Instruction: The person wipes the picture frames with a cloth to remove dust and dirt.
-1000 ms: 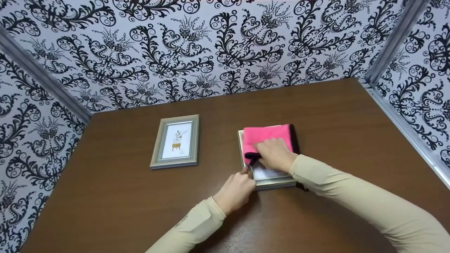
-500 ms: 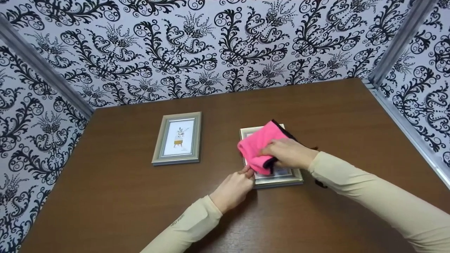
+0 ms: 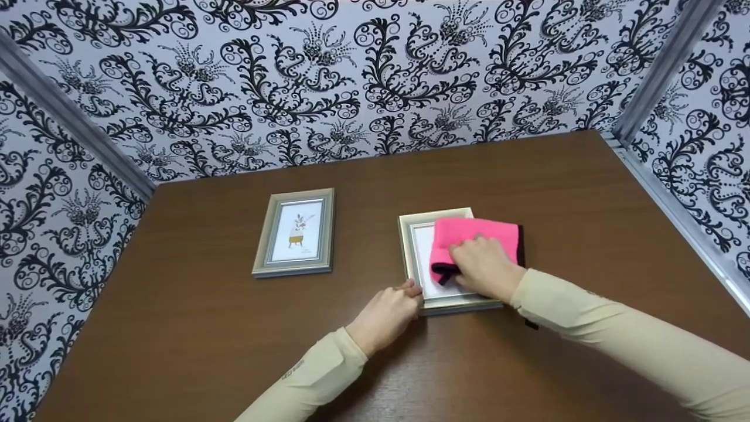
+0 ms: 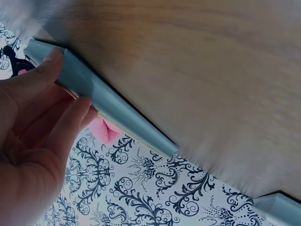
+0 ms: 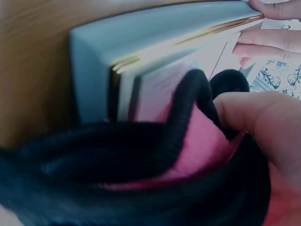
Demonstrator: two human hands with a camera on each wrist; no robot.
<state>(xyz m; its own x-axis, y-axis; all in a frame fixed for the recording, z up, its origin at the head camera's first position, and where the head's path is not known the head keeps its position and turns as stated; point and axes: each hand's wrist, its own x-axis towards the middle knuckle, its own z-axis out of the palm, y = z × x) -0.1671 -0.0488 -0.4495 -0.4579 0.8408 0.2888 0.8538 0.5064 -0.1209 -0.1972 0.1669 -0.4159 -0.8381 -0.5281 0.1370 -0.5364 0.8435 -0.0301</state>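
A picture frame [image 3: 435, 217] with a pale, silvery-gold rim lies flat on the right half of the table. My left hand [image 3: 385, 313] grips its near left corner. In the left wrist view the thumb lies against the frame's blue-grey side [image 4: 108, 101], with the fingertips at its front edge. My right hand [image 3: 485, 266] holds a folded pink cloth [image 3: 477, 230] with black edging down on the frame. The cloth covers much of the glass and overhangs the right side, hiding most of the picture. In the right wrist view the thumb presses on the cloth's folded edge [image 5: 202, 146].
A second picture frame [image 3: 328, 228], showing a plant in a yellow pot, lies to the left on the brown wooden table [image 3: 234, 340]. Black-and-white patterned walls [image 3: 328, 76] with metal corner posts [image 3: 662, 70] enclose the table's back and sides.
The right hand slid the cloth right and turned it on the frame, from squarely over the picture, through a slant, to the right side. The left hand stays at the corner.
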